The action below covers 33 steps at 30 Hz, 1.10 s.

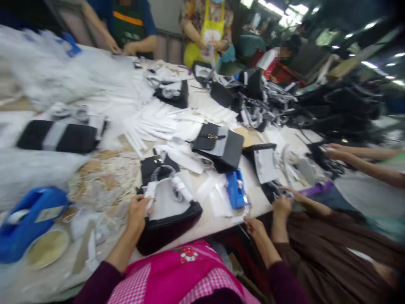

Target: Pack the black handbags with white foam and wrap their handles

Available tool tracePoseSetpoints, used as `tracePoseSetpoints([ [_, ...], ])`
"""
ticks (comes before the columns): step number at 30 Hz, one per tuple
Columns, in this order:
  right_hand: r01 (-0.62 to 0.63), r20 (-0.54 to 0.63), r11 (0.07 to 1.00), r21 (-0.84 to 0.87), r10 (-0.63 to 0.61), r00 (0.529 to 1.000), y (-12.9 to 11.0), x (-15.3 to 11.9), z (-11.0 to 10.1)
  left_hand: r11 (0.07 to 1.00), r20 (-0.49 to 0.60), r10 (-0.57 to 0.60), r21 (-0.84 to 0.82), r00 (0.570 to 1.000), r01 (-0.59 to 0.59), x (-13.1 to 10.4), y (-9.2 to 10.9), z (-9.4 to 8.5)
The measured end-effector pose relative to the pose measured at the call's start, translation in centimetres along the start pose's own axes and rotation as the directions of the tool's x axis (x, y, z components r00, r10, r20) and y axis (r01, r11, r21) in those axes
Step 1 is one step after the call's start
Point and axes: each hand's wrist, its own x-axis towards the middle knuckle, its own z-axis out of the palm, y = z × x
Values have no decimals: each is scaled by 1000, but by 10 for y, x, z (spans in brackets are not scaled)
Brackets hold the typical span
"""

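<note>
Left of the blue tape dispenser [235,190], the left hand [136,214], fingers closed on the wrapped handle [151,195], should steady it gently, while the right hand [257,231], fingertips pressed together near the dispenser, pinching I cannot tell what, should move without jerking.

Across the surface [255,202], a person [211,29] in a yellow apron works beside another person [128,25] in dark green. At left, clear plastic [60,76] lies heaped behind a black bag [77,138] with a grey band. Nearer, a blue tape dispenser [47,202] sits beside a round dish [48,249], with tangled beige bands [106,177] close by.
</note>
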Motion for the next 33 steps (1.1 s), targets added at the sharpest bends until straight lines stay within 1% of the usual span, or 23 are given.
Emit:
tracePoseSetpoints([
  [2,12,172,992,129,-34,985,-33,0,28,1000,-22,26,14,999,-25,1,-7,-4],
  [3,13,267,982,187,-64,962,-55,1,47,999,-31,40,23,999,-40,3,-10,-5],
  [5,1,442,954,299,-139,886,-109,0,93,998,-52,58,41,997,-56,6,-15,-8],
  [6,-33,531,929,369,-182,828,-138,-3,118,997,-59,64,51,996,-61,7,-17,-9],
  [7,-40,596,917,396,-224,771,-166,-6,143,996,-64,69,59,996,-65,6,-17,-10],
  [8,4,629,928,373,-256,735,-192,-8,168,996,-67,73,64,995,-69,5,-17,-10],
  [10,62,652,943,326,-272,708,-231,-8,212,993,-58,86,91,995,-80,0,-15,-11],
  [12,124,654,963,239,-255,712,-251,1,244,984,-36,109,148,993,-102,-4,-13,-12],
  [14,182,651,975,130,-222,726,-257,13,263,968,-24,139,215,990,-131,-5,-12,-12],
  [16,234,644,972,18,-191,741,-255,24,271,956,-37,166,253,985,-152,-5,-13,-12],
  [19,307,639,943,-126,-160,752,-250,35,273,943,-41,187,286,981,-168,-3,-15,-12],
  [22,383,651,895,-227,-153,743,-249,38,269,935,-12,182,311,983,-169,-2,-17,-12],
  [25,465,667,836,-290,-171,725,-251,38,262,932,6,169,324,986,-162,-2,-19,-13],
  [27,508,667,797,-327,-186,721,-251,40,258,927,9,162,340,987,-155,0,-20,-13],
  [30,517,636,764,-386,-185,749,-246,44,256,925,-13,149,355,989,-135,2,-22,-13],
  [33,477,590,771,-421,-167,790,-239,49,261,928,-26,132,354,991,-114,4,-21,-12],
])
